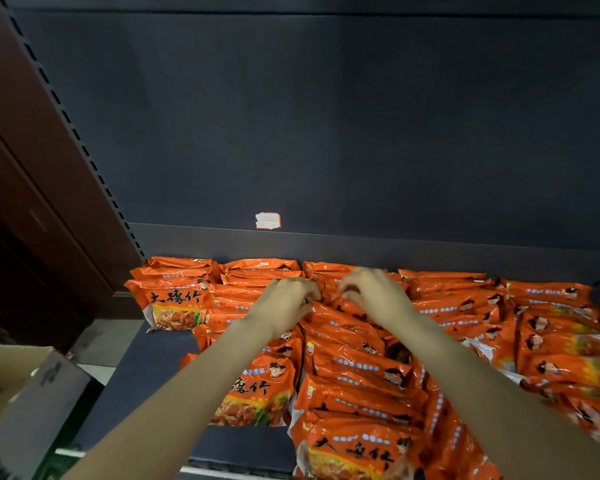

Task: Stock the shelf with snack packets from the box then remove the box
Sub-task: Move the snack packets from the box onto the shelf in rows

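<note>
Several rows of orange snack packets (357,362) lie overlapping on the dark shelf (142,372). Both my arms reach forward to the back of the middle row. My left hand (284,303) has its fingers curled on the top edge of an orange packet (329,317) there. My right hand (371,292) pinches the same packet's upper edge from the right side. The cardboard box (25,393) stands open at the lower left, beside the shelf; I cannot see inside it.
The shelf's dark back panel (326,133) carries a small white and red sticker (268,220). A slotted upright (70,126) and a brown wall (21,150) bound the left side. Bare shelf surface shows at the front left.
</note>
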The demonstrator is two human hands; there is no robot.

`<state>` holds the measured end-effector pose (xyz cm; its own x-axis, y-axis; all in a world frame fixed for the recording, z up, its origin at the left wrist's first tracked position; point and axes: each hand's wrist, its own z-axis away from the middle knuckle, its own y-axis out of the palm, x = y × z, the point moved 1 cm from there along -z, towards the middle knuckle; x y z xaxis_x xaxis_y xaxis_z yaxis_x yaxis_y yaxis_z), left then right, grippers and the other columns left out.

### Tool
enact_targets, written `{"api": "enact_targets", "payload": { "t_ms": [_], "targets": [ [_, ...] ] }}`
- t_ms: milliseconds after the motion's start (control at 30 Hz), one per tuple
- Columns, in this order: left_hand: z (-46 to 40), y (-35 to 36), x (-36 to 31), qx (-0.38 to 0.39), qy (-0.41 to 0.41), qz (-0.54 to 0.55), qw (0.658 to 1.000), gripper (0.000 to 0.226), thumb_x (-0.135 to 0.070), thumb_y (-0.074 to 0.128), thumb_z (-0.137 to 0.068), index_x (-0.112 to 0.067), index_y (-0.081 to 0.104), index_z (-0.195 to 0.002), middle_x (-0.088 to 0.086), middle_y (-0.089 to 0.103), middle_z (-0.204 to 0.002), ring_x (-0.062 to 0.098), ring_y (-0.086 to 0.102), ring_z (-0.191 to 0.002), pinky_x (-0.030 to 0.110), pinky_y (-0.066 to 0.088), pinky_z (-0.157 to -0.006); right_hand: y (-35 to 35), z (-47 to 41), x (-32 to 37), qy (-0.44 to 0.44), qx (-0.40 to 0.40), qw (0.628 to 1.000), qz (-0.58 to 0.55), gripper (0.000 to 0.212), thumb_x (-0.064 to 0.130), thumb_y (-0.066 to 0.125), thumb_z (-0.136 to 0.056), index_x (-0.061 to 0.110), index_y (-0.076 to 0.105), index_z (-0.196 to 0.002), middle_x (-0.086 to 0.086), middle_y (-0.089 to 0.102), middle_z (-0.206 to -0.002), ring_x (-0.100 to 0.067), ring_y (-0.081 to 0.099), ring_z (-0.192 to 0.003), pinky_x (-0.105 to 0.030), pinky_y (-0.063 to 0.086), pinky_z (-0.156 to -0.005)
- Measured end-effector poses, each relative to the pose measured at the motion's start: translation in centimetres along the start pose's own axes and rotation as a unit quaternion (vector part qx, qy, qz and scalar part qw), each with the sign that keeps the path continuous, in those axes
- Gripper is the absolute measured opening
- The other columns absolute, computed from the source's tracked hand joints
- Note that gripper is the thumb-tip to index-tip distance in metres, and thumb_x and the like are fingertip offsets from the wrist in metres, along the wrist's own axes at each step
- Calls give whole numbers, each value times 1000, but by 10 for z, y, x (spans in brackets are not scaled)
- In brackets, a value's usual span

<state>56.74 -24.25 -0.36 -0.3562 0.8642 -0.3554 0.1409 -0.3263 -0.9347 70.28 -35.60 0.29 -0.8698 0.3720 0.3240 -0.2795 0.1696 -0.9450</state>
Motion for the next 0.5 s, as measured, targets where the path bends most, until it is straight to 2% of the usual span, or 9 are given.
{"api": "enact_targets", "payload": {
  "t_ms": [67,233,333,500],
  "targets": [
    [1,2,0,-7,-9,30,999,26,-8,61,-87,-16,63,-112,1,64,-116,17,61,-103,29,46,-93,16,1,-2,-20,67,998,-2,26,17,58,-91,22,65,-115,2,59,-121,-16,54,-116,-34,45,-98],
    [0,8,2,-15,-21,64,998,29,0,59,-86,-13,64,-112,6,63,-117,20,62,-101,32,50,-90,2,13,-23,22,7,998,-55,28,15,54,-93,21,63,-119,0,61,-122,-17,56,-114,-34,45,-98],
    [0,10,2,-6,-17,64,998,36,5,51,-85,-12,64,-114,9,60,-117,23,59,-106,33,48,-93,-2,20,-33,35,59,997,-19,30,20,60,-90,21,62,-119,0,63,-122,-15,58,-112,-33,47,-97],
    [5,9,3,40,-16,9,999,34,-9,49,-91,-23,61,-120,4,51,-116,22,51,-114,42,36,-104,5,26,-30,65,125,990,-20,35,37,66,-83,25,63,-116,2,60,-124,-18,54,-116,-38,46,-98]
  ]
}}
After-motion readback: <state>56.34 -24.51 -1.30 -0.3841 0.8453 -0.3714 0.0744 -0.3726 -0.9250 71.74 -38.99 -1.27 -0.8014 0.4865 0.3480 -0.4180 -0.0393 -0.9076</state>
